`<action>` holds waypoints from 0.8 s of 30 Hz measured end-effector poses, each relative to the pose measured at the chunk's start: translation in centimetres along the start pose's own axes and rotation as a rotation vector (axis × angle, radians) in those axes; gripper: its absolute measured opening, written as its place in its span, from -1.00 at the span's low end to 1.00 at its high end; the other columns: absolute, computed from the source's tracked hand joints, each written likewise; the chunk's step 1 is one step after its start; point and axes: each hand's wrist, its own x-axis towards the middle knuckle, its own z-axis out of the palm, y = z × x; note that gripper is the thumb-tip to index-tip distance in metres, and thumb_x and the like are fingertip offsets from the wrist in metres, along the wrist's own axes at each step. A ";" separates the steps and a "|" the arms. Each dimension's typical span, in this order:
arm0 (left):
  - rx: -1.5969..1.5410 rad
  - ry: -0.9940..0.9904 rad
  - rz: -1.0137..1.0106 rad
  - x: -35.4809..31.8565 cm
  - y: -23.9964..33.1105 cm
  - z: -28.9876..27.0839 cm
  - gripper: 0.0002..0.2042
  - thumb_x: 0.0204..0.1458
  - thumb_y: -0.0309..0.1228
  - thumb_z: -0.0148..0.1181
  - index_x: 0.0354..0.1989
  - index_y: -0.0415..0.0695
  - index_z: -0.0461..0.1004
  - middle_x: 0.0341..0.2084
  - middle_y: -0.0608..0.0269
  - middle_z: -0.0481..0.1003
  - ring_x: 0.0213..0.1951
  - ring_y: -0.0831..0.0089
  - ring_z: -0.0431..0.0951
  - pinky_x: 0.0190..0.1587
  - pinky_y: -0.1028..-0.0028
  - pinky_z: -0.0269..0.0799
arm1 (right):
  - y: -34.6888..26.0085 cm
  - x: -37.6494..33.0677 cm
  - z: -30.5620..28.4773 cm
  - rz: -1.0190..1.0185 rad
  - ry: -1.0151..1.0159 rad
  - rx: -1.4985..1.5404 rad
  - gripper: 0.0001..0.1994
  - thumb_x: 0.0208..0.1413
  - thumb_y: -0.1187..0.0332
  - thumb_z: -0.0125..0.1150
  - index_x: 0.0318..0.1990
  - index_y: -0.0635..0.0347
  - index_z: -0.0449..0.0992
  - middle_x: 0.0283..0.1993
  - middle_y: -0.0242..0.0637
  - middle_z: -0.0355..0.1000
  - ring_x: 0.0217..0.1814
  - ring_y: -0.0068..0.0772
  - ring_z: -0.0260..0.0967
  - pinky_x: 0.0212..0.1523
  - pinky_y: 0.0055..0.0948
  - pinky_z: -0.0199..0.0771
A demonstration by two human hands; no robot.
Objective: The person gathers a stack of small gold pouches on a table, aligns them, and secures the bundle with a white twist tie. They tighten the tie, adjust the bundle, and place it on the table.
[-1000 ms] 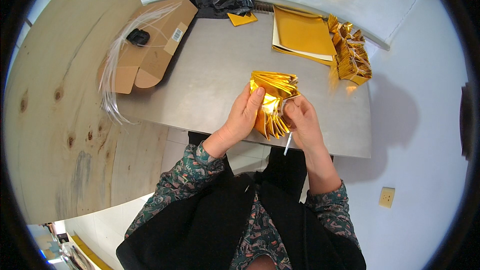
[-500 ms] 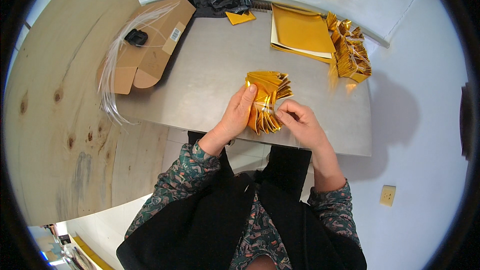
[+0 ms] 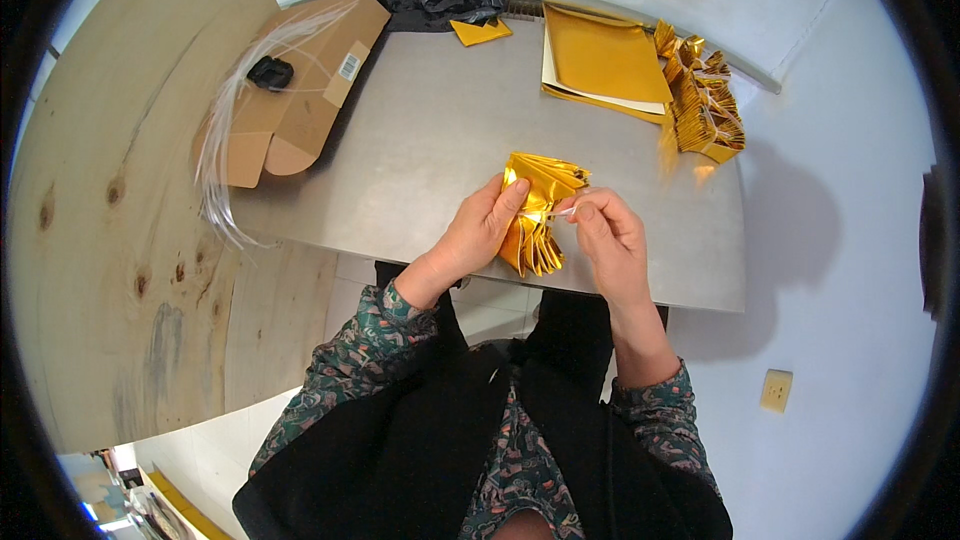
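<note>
My left hand is wrapped round a bundle of folded gold foil paper, its thumb pressed on the front. The folds fan out above and below a pinched middle. A white plastic strip runs from that middle to my right hand, whose fingers pinch its end just right of the bundle. Both hands are above the near edge of the grey table. The bundle's left side is hidden behind my left hand.
A cardboard box at the left bears loose white plastic strips and a black object. Along the back lie black plastic, a small gold piece, a stack of gold sheets and several tied gold bundles.
My right hand has drawn the white strip out to the right and turned more upright. The bundle has shifted slightly right and down in my left hand.
</note>
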 end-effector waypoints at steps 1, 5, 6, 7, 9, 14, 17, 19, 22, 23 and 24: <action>0.047 -0.011 0.015 0.2 0.2 -0.1 -0.54 0.40 -0.05 -0.12 0.03 -0.28 0.39 -0.28 0.11 0.53 -0.21 0.43 0.51 -0.11 0.42 0.45 | 0.0 0.2 -0.1 0.031 0.013 0.113 -0.80 0.41 0.31 0.03 -0.16 0.25 0.49 -0.26 -0.51 0.44 -0.53 -0.88 -0.03 -0.52 -0.74 -0.05; 0.336 0.052 0.023 0.9 0.9 -0.5 -0.56 0.38 -0.07 -0.10 -0.04 -0.29 0.39 -0.30 -0.01 0.52 -0.24 0.17 0.55 -0.15 0.28 0.46 | 1.3 1.5 0.8 0.007 0.053 0.230 -0.80 0.42 0.31 0.01 -0.20 0.25 0.47 -0.35 -0.55 0.38 -0.56 -0.89 -0.07 -0.54 -0.74 -0.11; 0.435 0.070 0.044 1.0 1.1 -0.6 -0.57 0.38 -0.07 -0.09 -0.06 -0.29 0.39 -0.31 -0.03 0.51 -0.25 0.10 0.55 -0.17 0.24 0.46 | 1.8 1.8 1.1 0.013 0.059 0.237 -0.80 0.42 0.32 0.01 -0.20 0.25 0.46 -0.39 -0.57 0.35 -0.57 -0.89 -0.08 -0.54 -0.74 -0.13; 0.572 0.154 0.144 1.2 1.1 -0.7 -0.61 0.37 -0.11 -0.07 -0.03 -0.27 0.39 -0.30 -0.03 0.50 -0.24 0.12 0.54 -0.14 0.27 0.46 | 2.3 2.1 1.5 0.019 0.064 0.245 -0.80 0.42 0.32 0.00 -0.21 0.24 0.46 -0.42 -0.59 0.33 -0.57 -0.89 -0.09 -0.55 -0.74 -0.14; 0.843 0.343 0.333 1.3 1.1 -0.6 -0.67 0.36 -0.19 -0.02 0.01 -0.24 0.38 -0.28 -0.03 0.49 -0.22 0.16 0.53 -0.09 0.34 0.45 | 3.2 2.9 2.1 0.072 0.088 0.260 -0.81 0.41 0.34 0.00 -0.24 0.23 0.45 -0.41 -0.56 0.32 -0.58 -0.88 -0.09 -0.54 -0.73 -0.12; 0.568 0.447 0.417 1.1 0.3 -1.1 -0.80 0.19 -0.47 0.21 -0.06 -0.24 0.42 -0.37 0.08 0.49 -0.35 0.20 0.52 -0.23 0.35 0.47 | 4.3 4.6 3.3 0.160 0.118 0.213 -0.81 0.40 0.34 0.03 -0.27 0.20 0.47 -0.41 -0.58 0.35 -0.52 -0.88 0.03 -0.51 -0.73 0.01; 0.499 0.303 0.502 1.1 -0.2 -3.1 -0.84 0.13 -0.50 0.27 -0.15 -0.21 0.48 -0.37 0.15 0.48 -0.39 0.30 0.51 -0.34 0.42 0.45 | 4.1 5.8 3.9 0.198 0.046 0.115 -0.80 0.40 0.33 0.04 -0.26 0.22 0.47 -0.35 -0.52 0.40 -0.40 -0.81 0.19 -0.37 -0.70 0.23; 0.386 0.214 0.416 1.2 -0.6 -4.6 -0.86 0.13 -0.50 0.29 -0.18 -0.23 0.51 -0.36 0.18 0.49 -0.38 0.45 0.49 -0.33 0.51 0.43 | 4.0 6.7 4.6 0.203 -0.017 0.029 -0.80 0.40 0.32 0.03 -0.26 0.22 0.47 -0.33 -0.52 0.41 -0.42 -0.81 0.15 -0.39 -0.70 0.18; 0.247 0.178 0.349 1.4 -1.4 -6.5 -0.87 0.21 -0.46 0.24 -0.15 -0.23 0.52 -0.37 0.32 0.48 -0.35 0.59 0.45 -0.26 0.58 0.41 | 3.8 8.3 5.8 0.200 -0.095 -0.086 -0.80 0.40 0.32 0.01 -0.25 0.22 0.47 -0.35 -0.55 0.39 -0.55 -0.85 -0.04 -0.53 -0.73 -0.05; 0.173 0.170 0.334 1.5 -1.8 -7.0 -0.88 0.22 -0.45 0.22 -0.15 -0.23 0.53 -0.37 0.36 0.48 -0.34 0.61 0.44 -0.25 0.59 0.40 | 3.7 8.9 6.3 0.206 -0.113 -0.104 -0.80 0.40 0.32 0.00 -0.22 0.22 0.47 -0.35 -0.54 0.38 -0.55 -0.85 -0.03 -0.54 -0.73 -0.05; 0.073 0.163 0.296 1.4 -2.1 -7.5 -0.89 0.22 -0.46 0.23 -0.17 -0.23 0.53 -0.37 0.37 0.46 -0.35 0.63 0.44 -0.27 0.60 0.39 | 3.6 9.3 6.8 0.212 -0.122 -0.089 -0.80 0.40 0.32 -0.01 -0.20 0.23 0.47 -0.36 -0.53 0.38 -0.55 -0.85 -0.03 -0.54 -0.73 -0.04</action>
